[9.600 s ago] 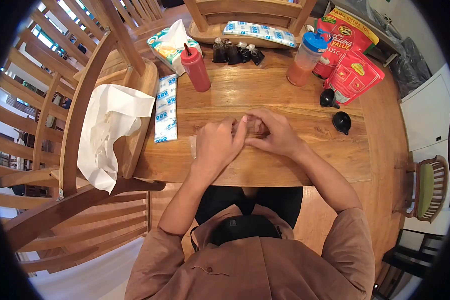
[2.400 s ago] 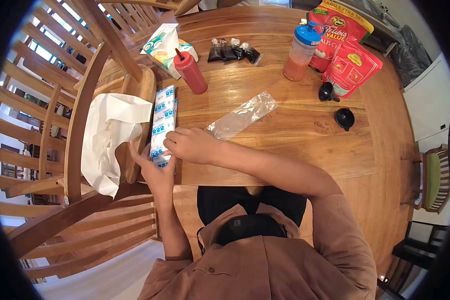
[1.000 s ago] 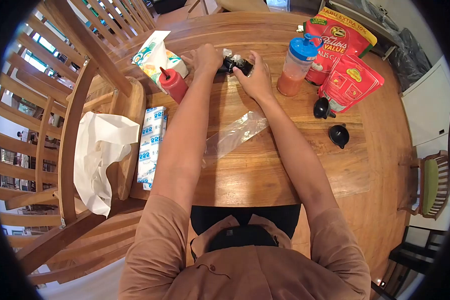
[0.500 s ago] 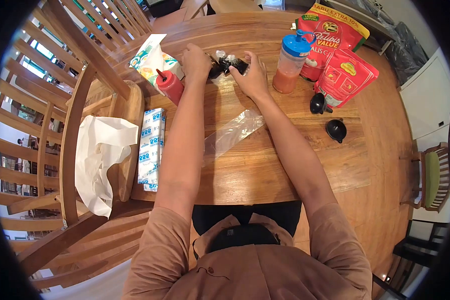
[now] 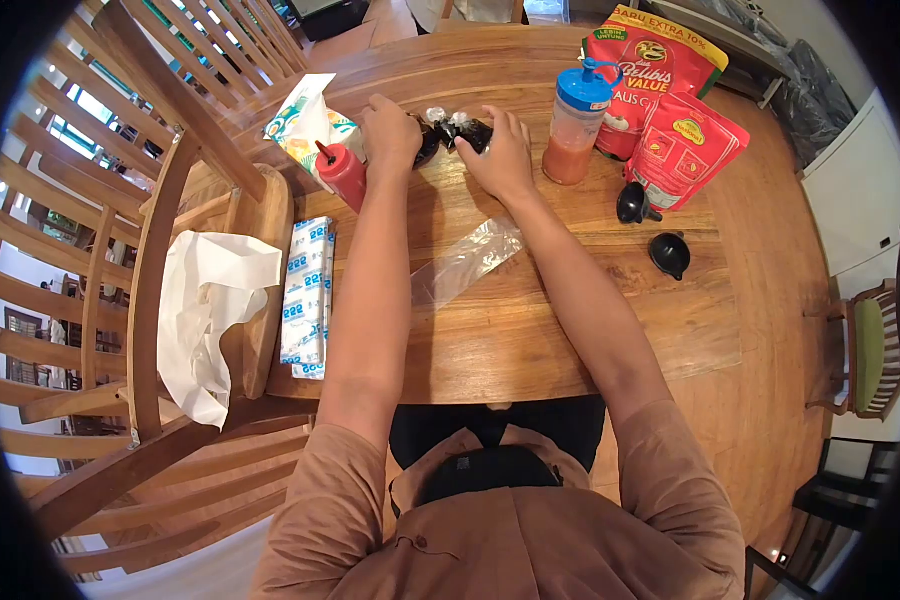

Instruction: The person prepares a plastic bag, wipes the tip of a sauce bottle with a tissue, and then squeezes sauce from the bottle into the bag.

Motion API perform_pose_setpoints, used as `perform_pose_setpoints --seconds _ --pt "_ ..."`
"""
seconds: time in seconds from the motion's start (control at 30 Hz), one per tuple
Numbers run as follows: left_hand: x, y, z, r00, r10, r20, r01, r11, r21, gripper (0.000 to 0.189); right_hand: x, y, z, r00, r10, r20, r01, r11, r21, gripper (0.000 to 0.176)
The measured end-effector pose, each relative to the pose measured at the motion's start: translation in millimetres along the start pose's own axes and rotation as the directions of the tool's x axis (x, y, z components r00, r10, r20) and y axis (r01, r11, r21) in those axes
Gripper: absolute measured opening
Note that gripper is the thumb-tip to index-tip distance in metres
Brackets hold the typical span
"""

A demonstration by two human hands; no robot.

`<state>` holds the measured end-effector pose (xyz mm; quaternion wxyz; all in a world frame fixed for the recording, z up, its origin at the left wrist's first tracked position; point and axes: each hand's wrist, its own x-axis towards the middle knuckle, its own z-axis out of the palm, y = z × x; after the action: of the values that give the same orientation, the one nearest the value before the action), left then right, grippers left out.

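Grip: right hand, thumb and fingers bent about the nearest of several small, clear plastic sachets of dark filling with knotted tops; whether it is closed firmly cannot be told. Left hand, fingers curled at the left end of the same group; hold hidden, closure uncertain.

Location: sachets at the far middle of the brown wooden table, between the red plastic squeeze bottle on the left and the translucent bottle with blue lid on the right.

Handling, as judged: light, soft, apt to slump; film probably slippery and liable to burst if pinched hard. Best taken by the knotted tops, or cupped loosely beneath the body.

Also listed: flat clear plastic bag, nearer, between the forearms; blue-and-white printed packet, at left.

Changes: against the view 2.4 seconds ago, both hands have left the printed packet and reached the sachets, which then lay untouched; the flat bag remains on the table.
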<state>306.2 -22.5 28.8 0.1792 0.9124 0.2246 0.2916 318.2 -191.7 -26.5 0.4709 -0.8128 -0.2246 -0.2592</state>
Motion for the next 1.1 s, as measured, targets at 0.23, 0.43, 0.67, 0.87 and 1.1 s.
perform_pose_setpoints --seconds 0.23,0.43,0.67,0.87,1.1 --pt "-19 14 -15 0.999 -0.005 0.053 0.008 0.998 -0.057 0.036 5 -42 0 0.963 -0.244 0.111 0.211 0.945 0.251 0.047" --pt "-31 9 -21 0.999 0.041 0.001 -0.040 0.992 -0.116 0.030 23 -49 27 0.935 -0.322 0.147 0.312 0.946 0.088 0.040" --pt "-46 6 -19 0.991 0.092 -0.098 -0.112 0.970 -0.214 0.015 36 -46 28 0.886 -0.311 0.345 0.288 0.950 0.117 0.031" --pt "-60 7 -23 0.970 0.220 -0.102 -0.242 0.899 -0.365 0.040 40 -37 39 0.909 -0.249 0.335 0.228 0.968 0.101 0.025" --pt "-66 9 -34 0.983 0.146 -0.112 -0.180 0.892 -0.416 0.059 38 -38 27 0.841 -0.421 0.338 0.357 0.903 0.238 0.032"
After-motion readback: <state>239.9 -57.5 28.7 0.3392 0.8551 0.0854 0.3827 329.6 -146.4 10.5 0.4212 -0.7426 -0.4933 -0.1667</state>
